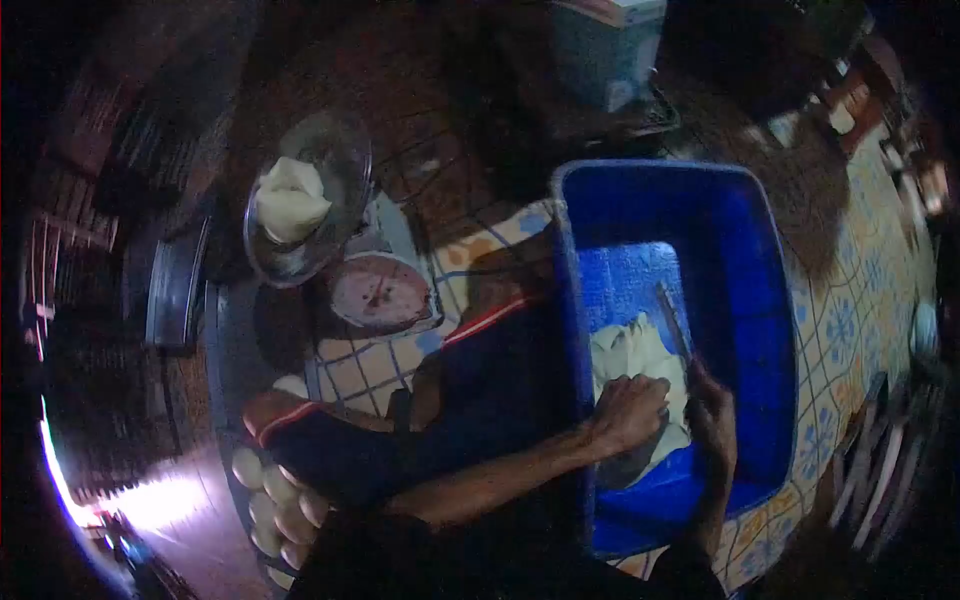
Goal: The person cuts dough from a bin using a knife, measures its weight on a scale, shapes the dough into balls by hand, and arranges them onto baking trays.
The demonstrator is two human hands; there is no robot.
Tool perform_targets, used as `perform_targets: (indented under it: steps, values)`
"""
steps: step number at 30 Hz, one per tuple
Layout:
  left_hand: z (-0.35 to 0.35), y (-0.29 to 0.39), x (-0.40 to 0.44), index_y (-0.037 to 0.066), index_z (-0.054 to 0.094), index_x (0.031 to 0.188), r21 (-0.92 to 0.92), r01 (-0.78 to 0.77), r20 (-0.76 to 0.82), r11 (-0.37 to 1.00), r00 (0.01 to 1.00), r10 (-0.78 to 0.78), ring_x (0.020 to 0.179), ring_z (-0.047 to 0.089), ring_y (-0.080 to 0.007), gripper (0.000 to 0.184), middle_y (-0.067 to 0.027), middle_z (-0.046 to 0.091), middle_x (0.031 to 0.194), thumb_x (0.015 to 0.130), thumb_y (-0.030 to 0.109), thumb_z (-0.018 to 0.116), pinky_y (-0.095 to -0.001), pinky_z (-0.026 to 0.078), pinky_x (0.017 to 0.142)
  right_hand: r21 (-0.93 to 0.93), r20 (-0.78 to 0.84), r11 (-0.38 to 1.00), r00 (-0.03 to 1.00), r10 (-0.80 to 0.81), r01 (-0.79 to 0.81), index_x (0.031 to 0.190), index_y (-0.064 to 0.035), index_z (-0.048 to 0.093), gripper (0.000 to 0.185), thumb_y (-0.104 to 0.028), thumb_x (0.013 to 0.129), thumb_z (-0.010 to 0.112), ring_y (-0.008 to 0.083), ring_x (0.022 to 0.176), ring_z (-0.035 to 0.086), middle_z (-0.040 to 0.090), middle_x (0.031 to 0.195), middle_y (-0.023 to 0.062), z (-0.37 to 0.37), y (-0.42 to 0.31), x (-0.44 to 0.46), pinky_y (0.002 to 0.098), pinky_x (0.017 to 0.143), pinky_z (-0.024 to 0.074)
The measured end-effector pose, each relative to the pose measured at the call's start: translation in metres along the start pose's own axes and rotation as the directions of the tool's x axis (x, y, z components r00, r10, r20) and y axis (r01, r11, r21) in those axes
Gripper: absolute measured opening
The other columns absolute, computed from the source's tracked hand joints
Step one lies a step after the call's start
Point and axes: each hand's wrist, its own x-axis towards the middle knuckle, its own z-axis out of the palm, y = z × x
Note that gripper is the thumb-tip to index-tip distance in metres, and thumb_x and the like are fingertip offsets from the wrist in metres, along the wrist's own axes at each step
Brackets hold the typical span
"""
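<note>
A mass of pale dough (640, 365) lies in the deep blue bin (775, 330). My left hand (630, 412) is closed on the dough, its knuckles up. My right hand (712, 408) is wrapped round the handle of a knife (673, 315). The narrow blade points away from me, along the dough's right side. I cannot tell whether its edge is cutting in. The knife's handle is mostly hidden by my fingers.
Left of the bin, a metal bowl (345, 160) holding a dough lump (292, 200) sits by a scale (385, 290). A co-worker's dark, red-striped sleeves (470, 370) reach across beside the bin. Several dough balls (270, 500) lie lower left. A bucket (610, 60) stands behind.
</note>
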Motion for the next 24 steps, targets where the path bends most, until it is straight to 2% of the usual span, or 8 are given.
perform_targets:
  steps: [2,3,8,11,12,15,21,24]
  values:
    - [-0.032,0.002,0.003,-0.004,0.059,0.105,-0.192,0.018,-0.114,0.981,0.993,-0.041,0.089,0.063,-0.0378,0.027,-0.0233,0.064,0.093,0.079,0.004,0.058,-0.0471,0.049,0.077,-0.111,0.198,0.972,0.954,0.226,-0.207,0.130,-0.0019,0.052,0.045,-0.013,0.087,0.050,0.0056,0.051,0.042,0.047,0.061,-0.0024,0.026,0.001,-0.012,0.0256,0.045,0.0368]
    - [-0.043,0.001,0.004,-0.003,0.058,0.104,-0.282,0.044,-0.147,0.958,0.985,-0.088,0.088,0.063,-0.0377,0.024,-0.0231,0.064,0.094,0.081,0.004,0.058,-0.0466,0.049,0.076,-0.248,0.191,0.965,0.972,0.135,-0.085,0.130,-0.0003,0.052,0.044,-0.010,0.087,0.050,0.0063,0.052,0.043,0.050,0.063,-0.0016,0.028,0.053,-0.023,0.0252,0.047,0.0363]
    - [-0.102,0.000,-0.010,-0.002,0.057,0.103,-0.344,-0.317,-0.555,0.884,0.828,0.081,0.081,0.063,-0.0347,0.021,-0.0196,0.063,0.088,0.082,0.003,0.059,-0.0422,0.049,0.073,0.117,0.366,0.866,0.832,0.417,-0.485,0.134,0.0027,0.045,0.047,-0.020,0.093,0.052,0.0050,0.051,0.041,0.052,0.067,-0.0014,0.005,-0.016,-0.094,0.0228,0.047,0.0339]
    - [-0.182,0.023,-0.052,-0.001,0.056,0.101,-0.250,-0.468,-0.602,0.848,0.761,0.242,0.083,0.060,-0.0292,0.025,-0.0152,0.057,0.094,0.079,0.008,0.063,-0.0383,0.048,0.074,0.005,0.140,0.979,0.970,0.200,-0.203,0.130,0.0014,0.049,0.043,-0.015,0.091,0.055,0.0046,0.049,0.040,0.045,0.064,-0.0058,-0.013,0.030,-0.108,0.0216,0.044,0.0320]
    - [-0.205,0.022,-0.067,0.000,0.056,0.102,-0.116,-0.453,-0.627,0.884,0.723,0.288,0.089,0.060,-0.0287,0.029,-0.0157,0.056,0.101,0.076,0.011,0.065,-0.0382,0.048,0.077,0.213,0.225,0.944,0.953,0.203,-0.251,0.135,0.0005,0.045,0.046,-0.017,0.093,0.055,0.0025,0.047,0.038,0.045,0.061,-0.0068,-0.001,-0.023,-0.098,0.0203,0.042,0.0295]
    - [-0.275,0.002,-0.107,0.003,0.054,0.113,0.280,-0.389,-0.657,0.878,0.589,0.471,0.112,0.048,-0.0338,0.041,-0.0187,0.049,0.112,0.077,0.020,0.065,-0.0456,0.041,0.089,0.231,-0.038,0.971,0.996,0.077,-0.066,0.136,0.0027,0.043,0.049,-0.020,0.093,0.054,0.0031,0.050,0.040,0.049,0.064,-0.0033,0.022,-0.019,-0.068,0.0209,0.045,0.0317]
    - [-0.388,-0.121,-0.158,0.010,0.066,0.111,0.172,0.077,-0.835,0.982,0.541,0.103,0.114,0.041,-0.0264,0.041,-0.0131,0.057,0.115,0.092,0.043,0.051,-0.0399,0.030,0.100,0.168,-0.144,0.984,0.989,-0.029,0.054,0.140,-0.0046,0.040,0.047,-0.013,0.095,0.049,0.0029,0.047,0.036,0.045,0.060,-0.0036,0.042,0.017,-0.011,0.0214,0.041,0.0301]
    - [-0.384,-0.193,-0.172,0.014,0.065,0.115,0.445,0.458,-0.808,0.770,0.576,0.125,0.116,0.035,-0.0265,0.039,-0.0122,0.053,0.120,0.096,0.041,0.044,-0.0419,0.024,0.102,0.079,-0.144,0.997,0.989,0.034,-0.023,0.140,-0.0058,0.041,0.046,-0.008,0.094,0.048,0.0031,0.047,0.038,0.048,0.061,-0.0022,0.034,0.032,0.004,0.0215,0.041,0.0316]
